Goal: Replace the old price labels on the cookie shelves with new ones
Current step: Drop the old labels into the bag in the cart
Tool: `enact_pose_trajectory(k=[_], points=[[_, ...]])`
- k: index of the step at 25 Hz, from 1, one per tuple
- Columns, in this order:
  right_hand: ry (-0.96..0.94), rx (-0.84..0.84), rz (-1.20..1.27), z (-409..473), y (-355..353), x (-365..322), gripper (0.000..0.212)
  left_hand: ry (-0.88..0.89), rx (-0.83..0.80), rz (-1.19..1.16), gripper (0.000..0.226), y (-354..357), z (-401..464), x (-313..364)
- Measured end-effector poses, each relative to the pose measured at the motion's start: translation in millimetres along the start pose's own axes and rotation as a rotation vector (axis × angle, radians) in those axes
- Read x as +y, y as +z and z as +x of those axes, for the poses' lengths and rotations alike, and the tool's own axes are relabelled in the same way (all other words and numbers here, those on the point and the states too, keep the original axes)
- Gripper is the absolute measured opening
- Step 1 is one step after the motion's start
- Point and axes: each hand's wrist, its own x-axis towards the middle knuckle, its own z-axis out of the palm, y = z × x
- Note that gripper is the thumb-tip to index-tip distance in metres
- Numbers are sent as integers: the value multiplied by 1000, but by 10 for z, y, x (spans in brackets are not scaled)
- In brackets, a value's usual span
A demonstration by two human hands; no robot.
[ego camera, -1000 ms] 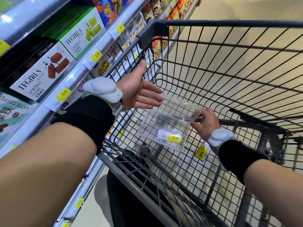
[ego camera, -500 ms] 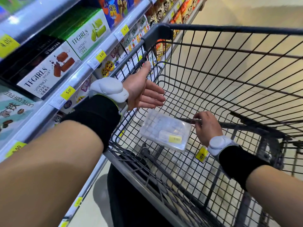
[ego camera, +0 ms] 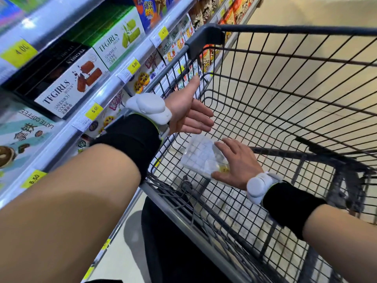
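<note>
Clear plastic box (ego camera: pixel 201 156) on cart (ego camera: pixel 265 94) floor, at 9 o'clock of right hand (ego camera: pixel 237 162), fingers spread flat touching it, left hand (ego camera: pixel 188 113) open, empty, at 12 o'clock above box

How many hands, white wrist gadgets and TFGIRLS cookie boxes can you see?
Hands: 2, left hand and right hand
White wrist gadgets: 2, left gadget and right gadget
TFGIRLS cookie boxes: 2, black box and green box
Total: 6
</note>
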Motion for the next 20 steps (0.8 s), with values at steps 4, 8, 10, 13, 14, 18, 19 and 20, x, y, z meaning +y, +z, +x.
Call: enact_pose_trajectory(k=[4, 8, 10, 13, 14, 18, 19, 20], points=[[-24, -48, -50, 23, 73, -47, 102, -3, -6, 4, 95, 1, 16, -5], [-12, -23, -58, 74, 83, -53, 100, -8, -4, 8, 94, 2, 20, 1], [-3, 3, -59, 129, 59, -12, 99, -11, -7, 10, 94, 2, 23, 5], [40, 10, -34, 209, -5, 63, 98, -16, -9, 14, 94, -2, 33, 0], [48, 15, -29, 228, -23, 82, 97, -15, -10, 14, 94, -2, 34, -3], [74, 21, -41, 326, -73, 137, 97, -11, -1, 11, 93, -12, 40, 0], [80, 25, -49, 342, -79, 144, 97, -10, 1, 9, 93, -14, 41, -2], [83, 32, -55, 356, -84, 152, 96, -8, 1, 6, 92, -16, 42, -5]])
